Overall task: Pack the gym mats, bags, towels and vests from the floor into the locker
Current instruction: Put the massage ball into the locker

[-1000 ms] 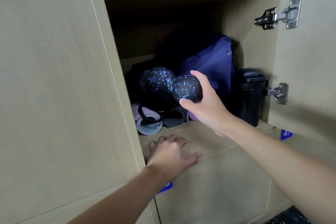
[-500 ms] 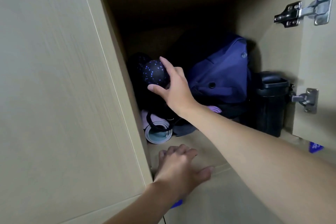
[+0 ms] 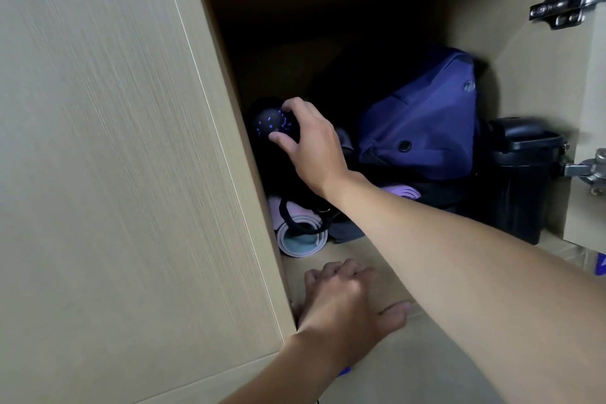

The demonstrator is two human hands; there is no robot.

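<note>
Where two mats (image 3: 301,239) lie, one bag (image 3: 423,128)

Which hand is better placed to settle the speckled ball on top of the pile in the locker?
The right hand: it grips the speckled ball inside the locker, above the rolled mat. The left hand rests on the locker's front edge.

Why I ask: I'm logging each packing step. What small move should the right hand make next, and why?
Probably let go of the speckled ball and draw the right hand out. The ball is deep in the left corner of the locker, above the rolled mat, with fingers curled over it; the left hand rests at the front edge.
</note>
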